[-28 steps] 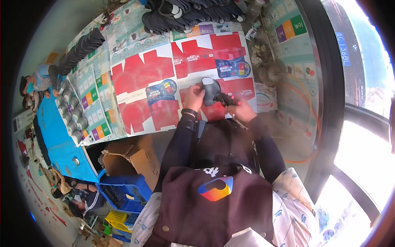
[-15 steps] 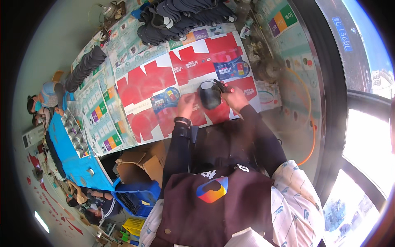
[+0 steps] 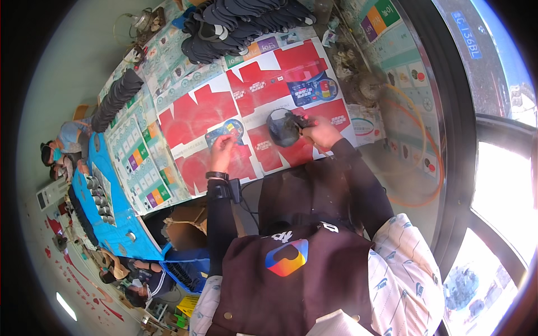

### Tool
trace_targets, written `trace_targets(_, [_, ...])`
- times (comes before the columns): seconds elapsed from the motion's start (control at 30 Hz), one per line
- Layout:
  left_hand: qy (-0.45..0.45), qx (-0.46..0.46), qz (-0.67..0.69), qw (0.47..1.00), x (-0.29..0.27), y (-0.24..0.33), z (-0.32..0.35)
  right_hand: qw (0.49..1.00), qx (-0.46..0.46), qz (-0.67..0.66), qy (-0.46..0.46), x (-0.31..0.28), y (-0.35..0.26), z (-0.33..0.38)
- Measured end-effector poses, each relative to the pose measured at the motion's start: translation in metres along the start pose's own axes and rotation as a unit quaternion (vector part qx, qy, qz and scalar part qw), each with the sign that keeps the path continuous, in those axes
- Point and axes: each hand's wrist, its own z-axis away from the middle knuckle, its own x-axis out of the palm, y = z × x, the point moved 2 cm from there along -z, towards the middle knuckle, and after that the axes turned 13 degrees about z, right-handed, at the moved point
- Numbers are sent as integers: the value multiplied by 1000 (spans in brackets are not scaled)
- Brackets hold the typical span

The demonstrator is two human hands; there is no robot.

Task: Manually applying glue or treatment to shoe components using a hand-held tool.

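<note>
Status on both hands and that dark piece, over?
Left hand over red-printed sheet, grip unclear. Right hand closed on black tool. Dark cup-like piece just left of it. Dark pile beyond, apart from both hands.

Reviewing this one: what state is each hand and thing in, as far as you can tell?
Printed sheet: spread flat
Dark piece: over the printed sheet, unstacked
Black tool: held at the dark piece's right edge
Right hand: closed on the black tool
Left hand: fingers bent, grip unclear
Dark pile: overlapping layers
Cardboard box: open
Blue crate: open-topped
</note>
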Motion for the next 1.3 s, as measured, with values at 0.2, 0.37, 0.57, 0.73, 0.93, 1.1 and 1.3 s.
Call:
trace_targets(0.2, [-2,-11,-19,1000,-4,14,-15,999,-10,4,-37,-3,-3,4])
trace_targets(0.37, [-51,1,13,999,16,-2,-26,996,-39,83,-14,-3,-4,7])
trace_targets(0.57, [-51,-49,-32,997,49,-19,-36,997,-47,30,-47,4,-4,12])
trace_targets(0.73, [-55,-28,-70,996,67,-31,-43,992,-36,101,-62,1,5,18])
trace_targets(0.93, [-105,-45,-109,987,91,-55,-48,996,-79,38,-12,-13,27,24])
trace_targets(1.1, [-84,39,-257,962,113,-42,-42,995,19,-99,27,-26,40,42])
trace_targets(1.3, [-91,89,-4,992,69,-3,-15,992,-46,-105,46,-27,34,51])
